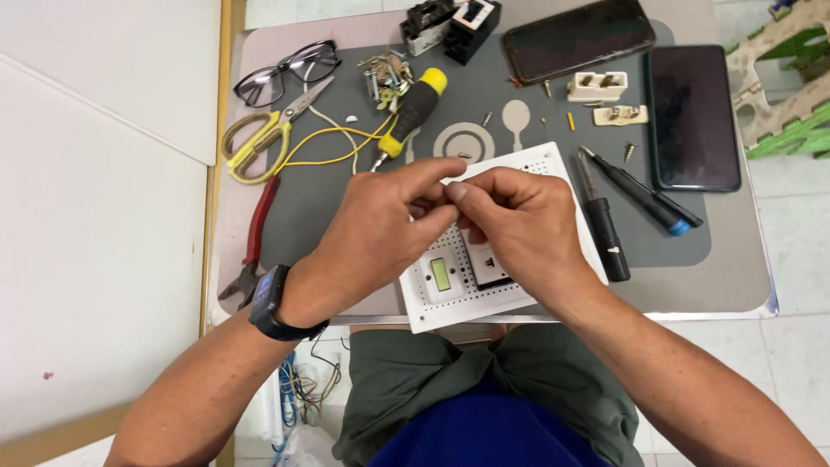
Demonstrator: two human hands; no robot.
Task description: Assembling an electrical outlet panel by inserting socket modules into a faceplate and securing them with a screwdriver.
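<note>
Above the white perforated board (553, 164), both hands' fingers (450, 192) pinched together, held item hidden.

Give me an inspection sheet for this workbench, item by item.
Surface: grey mat on a small table.
Job's things: white perforated panel with switch and socket, under both hands.
Clutter: glasses, scissors, red pliers, screwdrivers, two phones, loose screws.
Grips: left hand and right hand pinch together; what they hold is hidden.
Cables: yellow wire on mat; wire bundle below table.
Surroundings: tiled floor, white board at left.
</note>
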